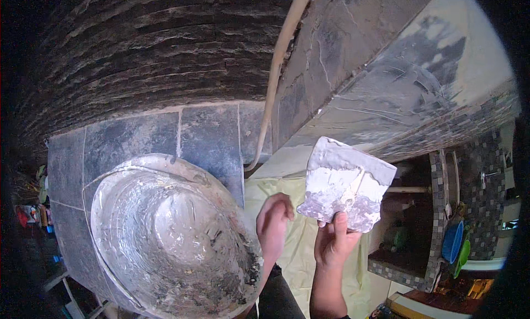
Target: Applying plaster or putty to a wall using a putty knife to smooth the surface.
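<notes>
My right hand [335,241] grips a broad, roughly square putty scraper [348,189] by its lower edge, thumb on top. Wet grey-white filler coats its face, thickest along the far edge. To the left, my left hand [274,214] hovers beside the bucket's right rim with its fingers curled in, and nothing shows in them. The large bucket [118,194] has a wire handle lying round its rim. Grey, wet filler [187,225] lies at its bottom and is smeared up the inner wall.
The bucket stands on dark tiles [132,136] below a rough, ridged wall [165,48]. A pale pipe [273,81] runs down beside it. At the right is a wall smeared with grey filler [397,92]. Yellowish sheeting [298,275] lies below my hands. Blue [452,241] and green basins [462,258] hang far right.
</notes>
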Tool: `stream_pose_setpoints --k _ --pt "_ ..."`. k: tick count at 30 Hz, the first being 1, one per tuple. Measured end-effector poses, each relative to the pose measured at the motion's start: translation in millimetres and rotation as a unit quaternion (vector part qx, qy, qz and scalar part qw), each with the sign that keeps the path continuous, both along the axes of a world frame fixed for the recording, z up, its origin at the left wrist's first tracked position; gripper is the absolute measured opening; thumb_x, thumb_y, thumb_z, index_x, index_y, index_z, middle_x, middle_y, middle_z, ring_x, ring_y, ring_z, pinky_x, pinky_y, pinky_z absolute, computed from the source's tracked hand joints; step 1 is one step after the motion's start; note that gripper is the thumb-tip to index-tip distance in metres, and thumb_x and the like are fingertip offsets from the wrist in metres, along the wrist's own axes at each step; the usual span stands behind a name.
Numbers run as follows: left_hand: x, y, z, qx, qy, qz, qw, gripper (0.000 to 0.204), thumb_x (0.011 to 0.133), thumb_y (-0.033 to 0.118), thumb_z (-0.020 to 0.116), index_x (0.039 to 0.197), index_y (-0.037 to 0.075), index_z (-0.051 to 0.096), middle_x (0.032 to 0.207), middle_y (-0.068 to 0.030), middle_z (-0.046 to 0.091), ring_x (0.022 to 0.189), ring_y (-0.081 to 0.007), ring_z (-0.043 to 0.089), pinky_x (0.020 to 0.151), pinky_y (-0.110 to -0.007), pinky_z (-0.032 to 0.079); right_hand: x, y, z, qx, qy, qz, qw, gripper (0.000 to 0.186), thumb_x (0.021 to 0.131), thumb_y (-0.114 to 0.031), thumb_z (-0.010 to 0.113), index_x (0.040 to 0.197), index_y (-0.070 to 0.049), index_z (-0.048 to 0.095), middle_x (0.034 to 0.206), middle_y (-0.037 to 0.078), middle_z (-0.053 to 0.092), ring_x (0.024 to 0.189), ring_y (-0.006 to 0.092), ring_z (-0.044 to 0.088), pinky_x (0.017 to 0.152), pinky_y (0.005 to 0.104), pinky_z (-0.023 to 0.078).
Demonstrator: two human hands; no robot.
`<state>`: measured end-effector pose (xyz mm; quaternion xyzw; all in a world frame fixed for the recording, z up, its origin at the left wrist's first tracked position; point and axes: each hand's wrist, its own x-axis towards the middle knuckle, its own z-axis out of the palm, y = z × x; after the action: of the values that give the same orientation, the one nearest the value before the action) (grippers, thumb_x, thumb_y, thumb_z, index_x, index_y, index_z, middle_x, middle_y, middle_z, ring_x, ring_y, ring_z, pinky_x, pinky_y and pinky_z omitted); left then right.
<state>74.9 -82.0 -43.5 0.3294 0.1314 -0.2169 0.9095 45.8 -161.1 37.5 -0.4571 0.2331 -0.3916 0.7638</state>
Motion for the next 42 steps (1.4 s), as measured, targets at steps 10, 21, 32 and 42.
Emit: stream_pose_setpoints --k 10,21,32,42 --pt "10 4 48 0.081 -0.133 -0.151 0.976 0.031 0.094 0.014 0.062 0.115 -0.009 0.056 0.101 -0.0058 0.06 0.094 -0.0115 0.055 0.087 -0.028 0.044 -50 -13 -37 -0.034 0.049 0.051 0.997 0.051 0.087 -0.009 0.07 0.13 -0.003 0.044 0.111 0.012 0.059 0.087 0.0219 0.06 0.065 0.0347 0.049" --pt "43 6 11 -0.03 -0.23 -0.367 0.901 0.041 0.09 0.01 0.067 0.124 -0.009 0.054 0.11 -0.0056 0.061 0.103 -0.012 0.056 0.091 -0.027 0.045 -62 -43 -28 0.533 -0.069 0.489 0.688 0.045 0.093 -0.035 0.058 0.119 0.002 0.053 0.083 0.015 0.067 0.081 0.0295 0.065 0.069 0.0433 0.053" --pt "17 -37 -1 0.188 -0.281 -0.333 0.88 0.032 0.094 0.017 0.059 0.123 0.004 0.059 0.114 -0.0055 0.063 0.1 -0.0139 0.059 0.087 -0.031 0.047 3 -99 -17 -0.009 0.069 0.138 0.988 0.032 0.081 -0.008 0.075 0.103 -0.006 0.053 0.076 0.001 0.059 0.062 0.0105 0.057 0.058 0.0252 0.048" --pt "-3 -33 -29 0.473 -0.556 -0.436 0.526 0.026 0.09 0.017 0.053 0.112 0.008 0.06 0.103 -0.0138 0.064 0.098 -0.0334 0.062 0.084 -0.045 0.049 61 -99 23 -0.252 0.089 0.194 0.944 0.014 0.086 -0.001 0.07 0.097 0.003 0.062 0.092 0.004 0.066 0.084 0.0087 0.06 0.076 0.0244 0.048"
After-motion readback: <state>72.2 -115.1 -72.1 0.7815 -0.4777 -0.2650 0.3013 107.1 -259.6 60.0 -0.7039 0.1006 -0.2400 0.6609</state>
